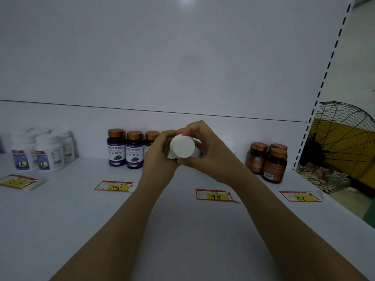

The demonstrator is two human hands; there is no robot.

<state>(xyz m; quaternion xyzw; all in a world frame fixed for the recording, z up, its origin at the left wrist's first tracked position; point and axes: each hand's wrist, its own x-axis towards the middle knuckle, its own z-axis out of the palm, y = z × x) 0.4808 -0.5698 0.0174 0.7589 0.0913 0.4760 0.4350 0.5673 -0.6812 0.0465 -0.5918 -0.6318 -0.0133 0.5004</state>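
Note:
A white bottle (pixel 182 146) is held above the white shelf (pixel 182 220), tipped so that its round white end faces me. My left hand (pixel 157 151) grips it from the left, fingers curled round its side. My right hand (pixel 205 148) grips it from the right and above, thumb under it and fingers over the top. The bottle's label is almost wholly hidden by my hands.
Along the back stand white bottles (pixel 48 153), purple-labelled bottles with copper caps (pixel 134 151) and brown bottles (pixel 274 162). Price tags reading 78 (pixel 114 186), 99 (pixel 216 195) and 158 (pixel 301 196) lie on the shelf. A black wire-caged fan (pixel 341 147) stands beyond the right upright.

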